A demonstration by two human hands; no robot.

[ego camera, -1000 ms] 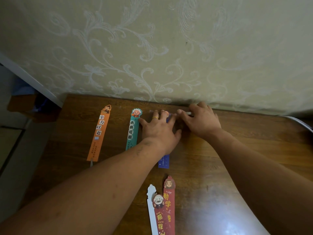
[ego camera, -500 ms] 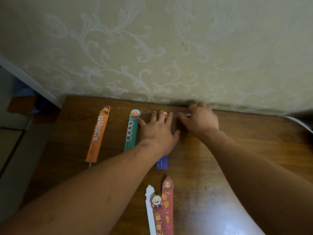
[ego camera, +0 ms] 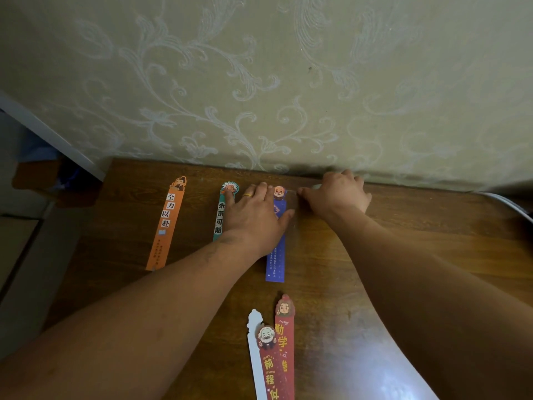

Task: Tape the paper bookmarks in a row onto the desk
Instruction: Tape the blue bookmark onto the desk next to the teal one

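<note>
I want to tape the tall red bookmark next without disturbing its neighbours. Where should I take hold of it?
Grip the red bookmark at its rounded top end, coming from the right. It lies flat, and that end and its right edge are bare, while the darker bookmark overlaps its left side.

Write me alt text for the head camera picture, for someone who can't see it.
A person's left hand lies flat across a blue bookmark on a wooden desk, while the right hand rests beside its top by the wall. An orange bookmark and a teal bookmark lie to its left; red bookmarks lie loose nearer the camera.
</note>
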